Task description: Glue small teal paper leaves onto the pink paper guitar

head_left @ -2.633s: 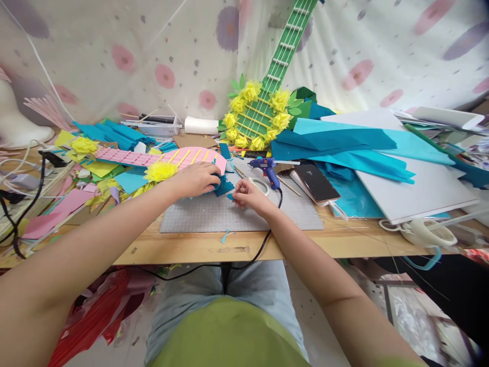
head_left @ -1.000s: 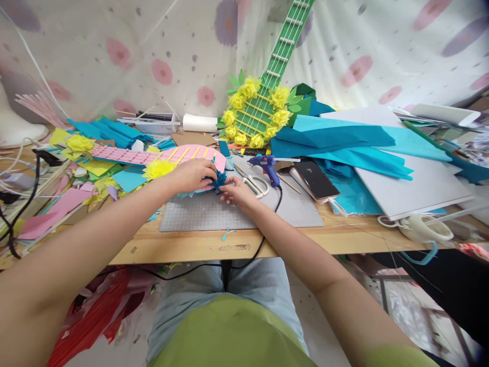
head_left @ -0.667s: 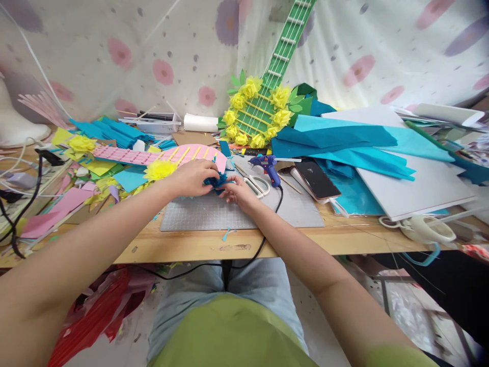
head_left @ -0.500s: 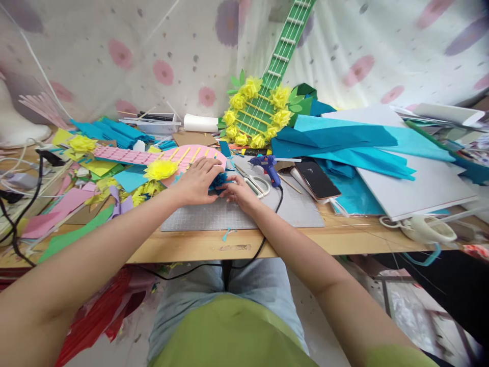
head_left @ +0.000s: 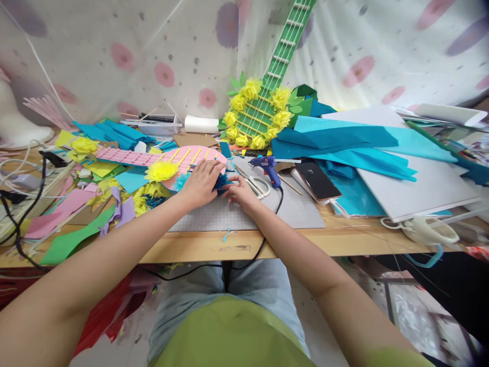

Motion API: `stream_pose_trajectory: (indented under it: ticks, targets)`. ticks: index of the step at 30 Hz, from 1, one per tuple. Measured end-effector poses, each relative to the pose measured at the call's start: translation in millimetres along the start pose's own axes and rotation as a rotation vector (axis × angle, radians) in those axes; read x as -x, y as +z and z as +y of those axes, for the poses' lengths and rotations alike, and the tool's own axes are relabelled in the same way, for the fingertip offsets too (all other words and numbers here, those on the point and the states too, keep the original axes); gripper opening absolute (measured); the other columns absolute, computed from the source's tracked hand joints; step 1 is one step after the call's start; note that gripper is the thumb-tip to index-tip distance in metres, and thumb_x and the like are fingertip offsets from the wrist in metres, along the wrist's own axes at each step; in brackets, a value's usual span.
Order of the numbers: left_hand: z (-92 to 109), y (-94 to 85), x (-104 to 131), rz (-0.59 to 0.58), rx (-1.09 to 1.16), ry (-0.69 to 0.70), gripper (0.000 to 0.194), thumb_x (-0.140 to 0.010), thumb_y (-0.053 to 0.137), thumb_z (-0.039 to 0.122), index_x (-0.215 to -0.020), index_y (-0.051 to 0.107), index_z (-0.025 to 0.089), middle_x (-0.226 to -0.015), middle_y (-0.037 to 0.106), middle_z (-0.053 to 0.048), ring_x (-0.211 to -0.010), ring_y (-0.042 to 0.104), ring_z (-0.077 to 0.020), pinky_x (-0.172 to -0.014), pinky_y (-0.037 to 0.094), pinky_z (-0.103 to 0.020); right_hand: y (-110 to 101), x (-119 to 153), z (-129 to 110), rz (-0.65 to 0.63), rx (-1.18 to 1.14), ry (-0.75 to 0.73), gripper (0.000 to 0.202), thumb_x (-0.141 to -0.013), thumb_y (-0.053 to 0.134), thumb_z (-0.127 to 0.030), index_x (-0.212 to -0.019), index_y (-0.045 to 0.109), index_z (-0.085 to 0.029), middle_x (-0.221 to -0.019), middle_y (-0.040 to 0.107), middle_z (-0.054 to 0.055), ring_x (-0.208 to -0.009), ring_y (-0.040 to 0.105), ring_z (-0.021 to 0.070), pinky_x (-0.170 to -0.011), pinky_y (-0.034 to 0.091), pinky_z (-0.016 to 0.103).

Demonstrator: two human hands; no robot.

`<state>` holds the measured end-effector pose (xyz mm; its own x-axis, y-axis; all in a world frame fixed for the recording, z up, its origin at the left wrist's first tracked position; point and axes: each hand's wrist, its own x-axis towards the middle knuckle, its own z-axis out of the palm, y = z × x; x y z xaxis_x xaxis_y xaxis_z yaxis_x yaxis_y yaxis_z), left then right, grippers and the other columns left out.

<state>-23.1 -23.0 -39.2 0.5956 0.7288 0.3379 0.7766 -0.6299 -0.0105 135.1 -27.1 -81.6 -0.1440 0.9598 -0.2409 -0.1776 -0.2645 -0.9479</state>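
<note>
A pink paper guitar (head_left: 183, 154) with yellow strips lies on the grey cutting mat (head_left: 290, 211), a yellow paper flower (head_left: 162, 171) on its edge. My left hand (head_left: 203, 182) rests over the guitar's lower body, its fingers curved against a dark blue paper flower (head_left: 220, 181). Close on the right, my right hand (head_left: 240, 192) pinches the near edge of that flower with thumb and fingertips. Part of a lighter blue flower (head_left: 181, 182) shows left of my left hand.
Scissors (head_left: 261, 187), a blue glue gun (head_left: 268, 167) with a black cord, and a phone (head_left: 318, 179) lie to the right. Behind stands a green paper guitar (head_left: 254, 116) with yellow flowers. Paper scraps cover the left; blue sheets (head_left: 336, 140) lie right.
My left hand has shifted slightly right and down, showing more of the light blue flower. My right hand stays nearly in place at the dark blue flower.
</note>
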Motion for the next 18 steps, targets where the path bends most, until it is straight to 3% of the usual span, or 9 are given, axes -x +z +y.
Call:
stream_pose_trajectory:
  ticks: [6, 10, 13, 18]
  targets:
    - [6.8, 4.6, 4.8, 0.047, 0.07, -0.151, 0.064, -0.071, 0.057, 0.013, -0.133, 0.041, 0.012, -0.134, 0.05, -0.018, -0.129, 0.043, -0.0321, -0.112, 0.031, -0.05, 0.2, 0.6, 1.2, -0.003, -0.029, -0.011, 0.033, -0.064, 0.05, -0.007, -0.089, 0.038, -0.024, -0.068, 0.069, -0.006, -0.054, 0.062, 0.01, -0.042, 0.04, 0.015]
    - [6.9, 0.7, 5.9, 0.058, 0.112, -0.16, 0.067, -0.07, 0.058, 0.013, -0.134, 0.04, 0.013, -0.134, 0.049, -0.018, -0.129, 0.043, -0.0328, -0.111, 0.031, -0.051, 0.5, -0.2, 1.3, 0.052, -0.019, 0.009, 0.032, -0.065, 0.048, -0.002, -0.087, 0.038, -0.023, -0.064, 0.067, -0.006, -0.052, 0.06, 0.0093, -0.043, 0.041, 0.016]
    - [-3.6, -14.3, 0.8, 0.091, 0.216, -0.2, 0.07, -0.07, 0.062, 0.018, -0.136, 0.037, 0.017, -0.135, 0.05, -0.016, -0.127, 0.046, -0.0311, -0.108, 0.038, -0.049, -1.7, -0.4, 0.6, 0.098, -0.003, 0.019, 0.033, -0.062, 0.044, 0.002, -0.084, 0.039, -0.022, -0.063, 0.066, -0.006, -0.051, 0.057, 0.0085, -0.044, 0.041, 0.016]
    - [-34.8, -52.4, -11.1, 0.34, 0.386, -0.413, 0.056, -0.076, 0.059, 0.02, -0.129, 0.042, 0.02, -0.126, 0.056, -0.011, -0.116, 0.056, -0.0235, -0.101, 0.045, -0.042, -12.3, 3.9, -6.1, 0.116, 0.08, -0.032, 0.03, -0.063, 0.046, 0.003, -0.081, 0.043, -0.021, -0.065, 0.064, -0.005, -0.053, 0.057, 0.0082, -0.047, 0.044, 0.018]
